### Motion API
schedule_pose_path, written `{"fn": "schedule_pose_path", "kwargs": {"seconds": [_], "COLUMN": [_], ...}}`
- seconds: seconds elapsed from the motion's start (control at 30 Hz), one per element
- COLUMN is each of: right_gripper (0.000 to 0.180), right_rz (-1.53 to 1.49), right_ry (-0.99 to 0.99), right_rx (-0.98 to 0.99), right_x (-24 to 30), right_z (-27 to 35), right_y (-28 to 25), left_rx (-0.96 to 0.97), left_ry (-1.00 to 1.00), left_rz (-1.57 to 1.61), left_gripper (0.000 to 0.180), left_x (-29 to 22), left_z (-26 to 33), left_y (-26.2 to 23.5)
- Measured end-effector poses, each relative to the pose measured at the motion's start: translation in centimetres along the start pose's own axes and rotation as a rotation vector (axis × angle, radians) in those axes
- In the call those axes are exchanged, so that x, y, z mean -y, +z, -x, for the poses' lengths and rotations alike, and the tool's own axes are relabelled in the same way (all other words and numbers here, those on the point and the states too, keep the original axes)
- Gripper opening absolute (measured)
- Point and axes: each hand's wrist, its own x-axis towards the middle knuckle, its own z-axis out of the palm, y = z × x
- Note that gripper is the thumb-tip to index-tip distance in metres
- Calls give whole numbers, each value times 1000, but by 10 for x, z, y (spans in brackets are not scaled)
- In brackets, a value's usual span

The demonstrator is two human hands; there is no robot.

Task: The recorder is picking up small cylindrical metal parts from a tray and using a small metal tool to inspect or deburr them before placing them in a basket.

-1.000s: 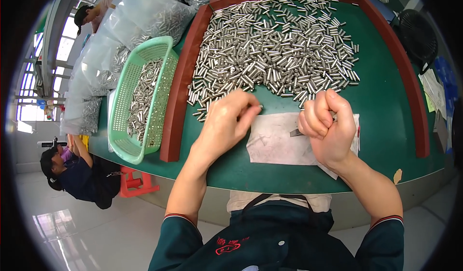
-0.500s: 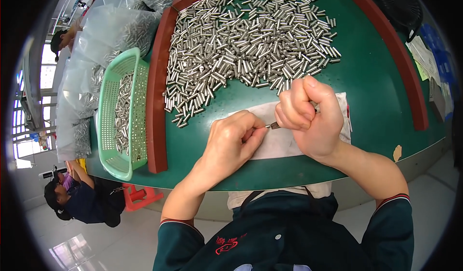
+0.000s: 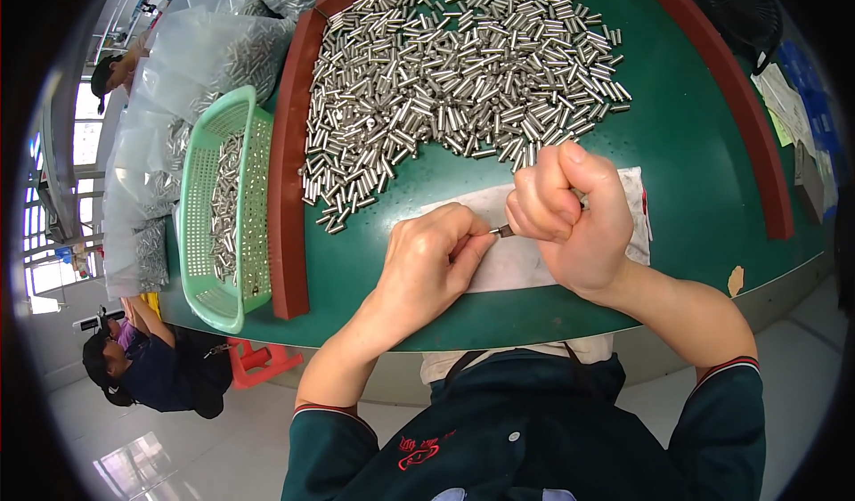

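Note:
My left hand (image 3: 423,256) pinches a small metal pin (image 3: 494,231) between thumb and forefinger, and only its end shows. In a fist, my right hand (image 3: 574,220) grips a thin tool with a dark tip (image 3: 507,231), which meets the pin's end. Most of the tool is hidden by my fingers, so its kind is unclear. Both hands are above a white cloth (image 3: 508,269) on the green table (image 3: 686,145). Beyond them spreads a large heap of short, shiny metal pins (image 3: 463,82).
Red-brown rails (image 3: 289,171) border the work area. Left of them stands a green plastic basket (image 3: 198,198) of pins beside clear bags (image 3: 178,73) of metal parts. A black fan (image 3: 735,7) is at the back right. One person (image 3: 160,367) works at the lower left, near a red stool (image 3: 258,363).
Almost nothing differs. Both hands keep the same grip and place, and the tool tip still meets the pin.

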Motion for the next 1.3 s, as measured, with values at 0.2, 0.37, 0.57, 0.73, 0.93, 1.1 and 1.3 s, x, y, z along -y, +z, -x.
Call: {"fn": "schedule_pose_path", "kwargs": {"seconds": [0.2, 0.37, 0.57, 0.73, 0.93, 1.1, 1.3], "right_gripper": [41, 41, 34, 33, 38, 37, 39], "right_rz": [88, 112, 71, 4, -72, -93, -118], "right_ry": [-65, -109, -99, -62, -155, -188, -179], "right_rx": [-1, -11, 24, -14, -1, -70, -49], "right_x": [-3, -4, -8, -4, 15, 23, 24], "right_z": [3, 6, 7, 4, -3, -8, -7], "right_y": [6, 11, 10, 6, -1, -4, -5], "left_rx": [-6, 1, -10, -33, -72, -83, 120], "left_ry": [44, 26, 0, -20, 14, -146, -421], "left_rz": [-2, -13, -40, -26, -55, 622, 1343], "left_gripper": [10, 10, 10, 9, 7, 7, 12], "left_x": [1, -1, -4, -3, -4, 3, 22], "left_z": [-2, -2, -1, 2, 7, 1, -18], "left_y": [1, 0, 1, 5, 7, -7, -23]}}
